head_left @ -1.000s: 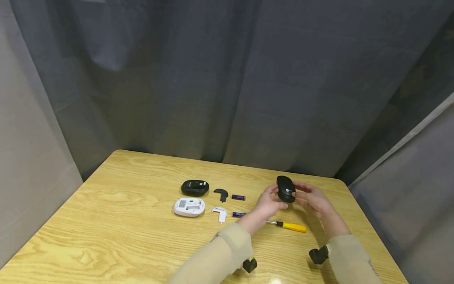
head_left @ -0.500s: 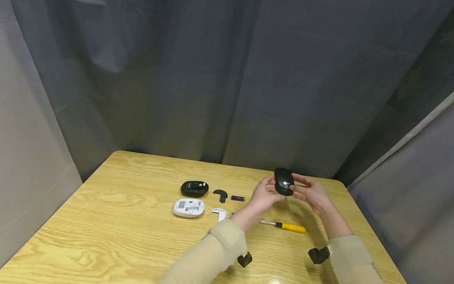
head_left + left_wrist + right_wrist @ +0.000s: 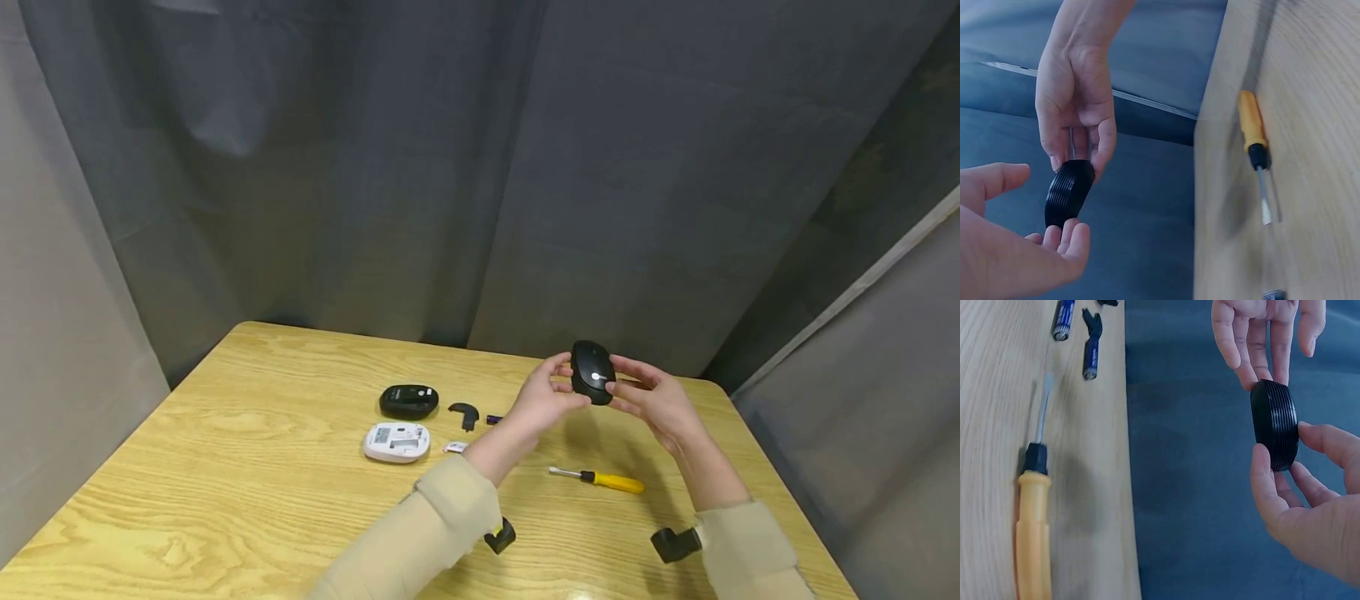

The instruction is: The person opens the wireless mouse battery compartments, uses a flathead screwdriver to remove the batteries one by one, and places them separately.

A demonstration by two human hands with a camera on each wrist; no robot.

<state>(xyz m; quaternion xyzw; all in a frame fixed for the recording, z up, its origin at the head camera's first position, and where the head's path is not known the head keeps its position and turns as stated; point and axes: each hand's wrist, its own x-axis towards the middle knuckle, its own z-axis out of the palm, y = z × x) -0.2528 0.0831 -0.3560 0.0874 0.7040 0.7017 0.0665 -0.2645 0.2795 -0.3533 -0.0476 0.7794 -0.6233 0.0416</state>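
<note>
A black computer mouse (image 3: 592, 371) is held up above the table near its back edge, tilted so its top with a small white logo faces me. My right hand (image 3: 660, 408) pinches it between thumb and fingers. From the left, my left hand (image 3: 542, 400) touches its side with the fingertips; in the left wrist view that thumb stands apart from the mouse. Both wrist views show the ribbed side of the mouse (image 3: 1279, 425). Below the hands lies a screwdriver (image 3: 607, 481) with a yellow handle.
Left of my hands lie another black mouse (image 3: 408, 402) and a white mouse (image 3: 397, 442), both underside up. Beside them are a black battery cover (image 3: 465, 415) and a white cover (image 3: 454, 447), partly hidden by my forearm. Purple batteries (image 3: 1090, 359) show in the right wrist view.
Both hands have lifted the mouse and carried it slightly left, its top turning more towards me. My left forearm now covers more of the batteries and the white cover.
</note>
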